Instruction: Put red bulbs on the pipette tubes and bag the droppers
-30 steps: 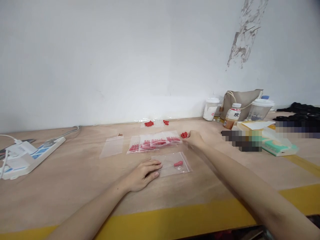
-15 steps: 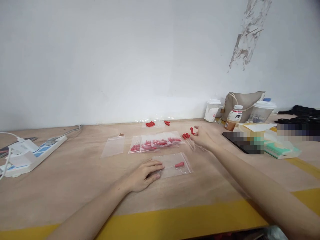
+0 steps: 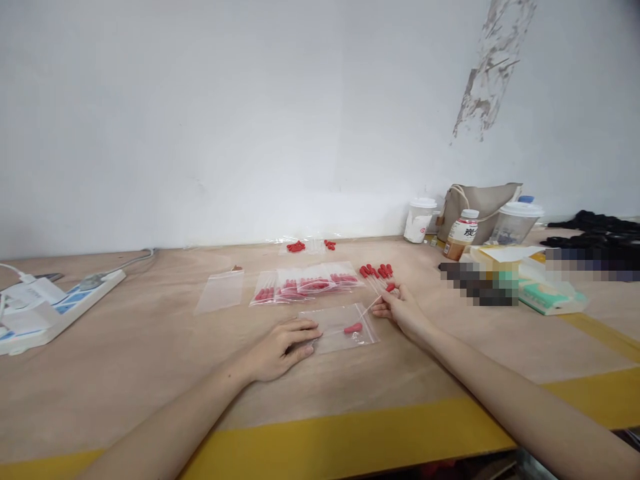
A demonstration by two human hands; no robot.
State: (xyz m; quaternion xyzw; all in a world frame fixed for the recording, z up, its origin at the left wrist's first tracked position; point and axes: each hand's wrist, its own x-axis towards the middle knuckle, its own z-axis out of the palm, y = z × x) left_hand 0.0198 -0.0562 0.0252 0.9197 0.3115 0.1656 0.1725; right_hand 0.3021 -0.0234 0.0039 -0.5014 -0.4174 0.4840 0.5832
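My left hand (image 3: 284, 347) lies with fingers stretched out on the near left end of a clear zip bag (image 3: 330, 339). Inside that bag is one dropper (image 3: 353, 328) with a red rubber bulb. Just right of the bag's mouth, my right hand (image 3: 401, 313) pinches another red-bulbed dropper (image 3: 391, 287) by its bulb. Its thin clear tube slants down left toward the bag's zip edge. Behind my right hand, several loose droppers (image 3: 377, 271) lie with their bulbs pointing away. Filled zip bags of droppers (image 3: 314, 284) overlap in a row behind the open-lying bag.
An empty-looking zip bag (image 3: 219, 292) lies left of the filled ones. Red bulbs (image 3: 296, 247) sit in clear plastic near the wall. At left is a power strip (image 3: 65, 303); at right stand a paper cup (image 3: 420, 221), a bottle (image 3: 461, 235) and a tissue pack (image 3: 553, 297).
My right hand has moved from the loose droppers toward me and left, carrying one dropper to the bag's mouth. My left hand stays on the bag. The view has shifted slightly.
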